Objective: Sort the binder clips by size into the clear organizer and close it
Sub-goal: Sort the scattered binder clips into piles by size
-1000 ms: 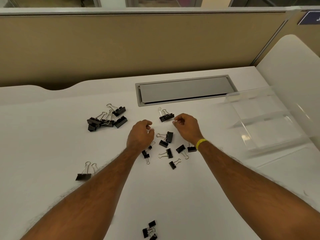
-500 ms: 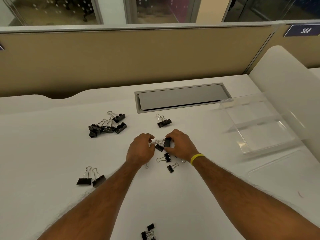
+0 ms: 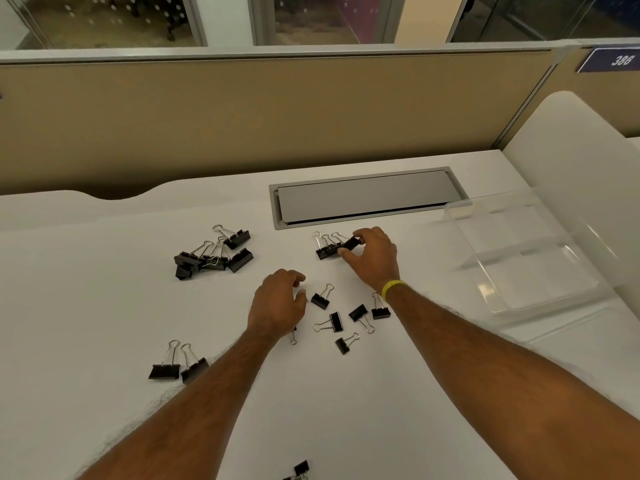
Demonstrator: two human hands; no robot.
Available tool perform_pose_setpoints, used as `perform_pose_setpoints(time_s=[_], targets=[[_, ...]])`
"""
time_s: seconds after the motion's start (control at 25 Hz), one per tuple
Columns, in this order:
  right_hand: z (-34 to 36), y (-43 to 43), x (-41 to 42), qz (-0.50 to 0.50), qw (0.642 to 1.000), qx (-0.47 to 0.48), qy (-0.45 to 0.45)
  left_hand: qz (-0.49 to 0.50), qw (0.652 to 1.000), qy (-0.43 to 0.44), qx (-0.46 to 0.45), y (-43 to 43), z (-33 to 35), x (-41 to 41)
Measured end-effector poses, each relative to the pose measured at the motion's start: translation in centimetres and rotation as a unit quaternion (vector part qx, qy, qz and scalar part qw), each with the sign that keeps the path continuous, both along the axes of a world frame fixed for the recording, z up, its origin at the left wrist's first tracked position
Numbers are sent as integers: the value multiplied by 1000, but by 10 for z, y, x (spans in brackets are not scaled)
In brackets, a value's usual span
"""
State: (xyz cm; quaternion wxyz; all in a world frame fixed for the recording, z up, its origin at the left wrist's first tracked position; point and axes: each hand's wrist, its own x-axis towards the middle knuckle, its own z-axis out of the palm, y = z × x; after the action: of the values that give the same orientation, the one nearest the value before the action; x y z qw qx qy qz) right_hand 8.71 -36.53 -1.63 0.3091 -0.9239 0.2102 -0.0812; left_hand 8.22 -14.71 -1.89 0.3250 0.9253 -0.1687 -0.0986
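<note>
I am in the grouping step: my right hand (image 3: 372, 259) pinches a medium binder clip (image 3: 350, 243) beside another one (image 3: 325, 251), my left hand (image 3: 277, 303) rests half-curled and empty on the worktop (image 3: 104, 306), and next I must carry the groups to the clear organizer (image 3: 530, 258).

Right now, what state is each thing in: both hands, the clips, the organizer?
right hand: pinching a binder clip beside the clip lying near the hatch
left hand: curled on the desk, grip unclear
loose small clips: scattered, unsorted
clear organizer: open, no clips seen inside
desk hatch: ajar
</note>
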Motion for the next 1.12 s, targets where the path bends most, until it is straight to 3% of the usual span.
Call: perform_pose_setpoints(time_s=[0.36,0.68,1.0,1.12], targets=[[0,-9,22,-32,998,-12,57,2,1000,-14,7,3,-3,6],[4,-14,-8,-22,999,36,10,1,1000,-17,9,5,4,1],[7,-9,-72,135,989,32,44,-16,999,-29,16,13,12,-22],[11,-1,-90,184,977,-40,95,-19,999,-36,-1,18,10,-41]])
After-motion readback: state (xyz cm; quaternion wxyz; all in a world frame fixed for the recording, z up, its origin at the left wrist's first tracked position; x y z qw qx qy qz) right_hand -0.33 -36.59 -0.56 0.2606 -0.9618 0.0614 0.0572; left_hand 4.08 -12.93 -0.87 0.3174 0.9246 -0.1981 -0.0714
